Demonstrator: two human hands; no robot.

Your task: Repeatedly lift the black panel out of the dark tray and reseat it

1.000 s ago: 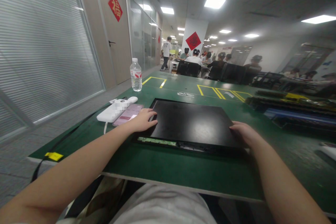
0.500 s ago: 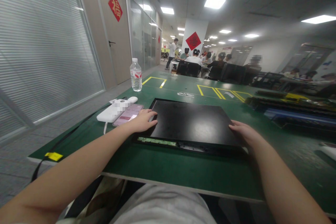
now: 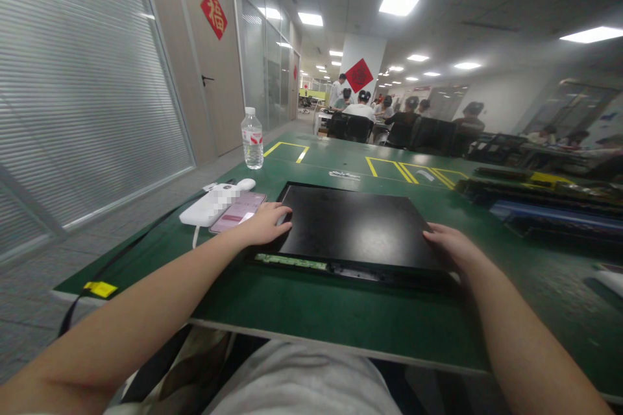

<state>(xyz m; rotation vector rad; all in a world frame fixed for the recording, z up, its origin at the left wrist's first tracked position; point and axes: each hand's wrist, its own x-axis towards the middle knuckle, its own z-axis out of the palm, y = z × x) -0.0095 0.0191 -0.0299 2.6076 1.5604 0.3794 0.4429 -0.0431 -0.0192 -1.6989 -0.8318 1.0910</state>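
Grip is shared by two hands: the left hand (image 3: 265,224) lies on the left edge of a black panel (image 3: 355,224), with its thumb apart from the fingers, and the right hand (image 3: 452,249) touches the opposite edge with its fingertips. How firmly they hold I cannot tell, because the undersides of both hands are hidden.

Compared with a second ago, very little changes at the grip. Right fingertips are now slightly nearer to the left hand, while the left hand and the panel look the same. I judge that this is steadying or small adjusting, not lifting; the panel stays flat between the hands.

Below the grip, on the person's side, a green circuit strip (image 3: 291,262) shows along the near edge of the panel. All this rests on a green table (image 3: 350,331).

Just beside the left hand, on its outer side, lies a phone (image 3: 236,215), and beyond it a white device (image 3: 192,215) with a cable. Farther ahead of the left hand a bottle (image 3: 252,142) stands upright. Ahead and outward of the right hand, dark long parts (image 3: 516,198) are piled.

Far beyond the grip, a standing person in white (image 3: 337,94) is now nearer to the seated people, which does not affect the panel.
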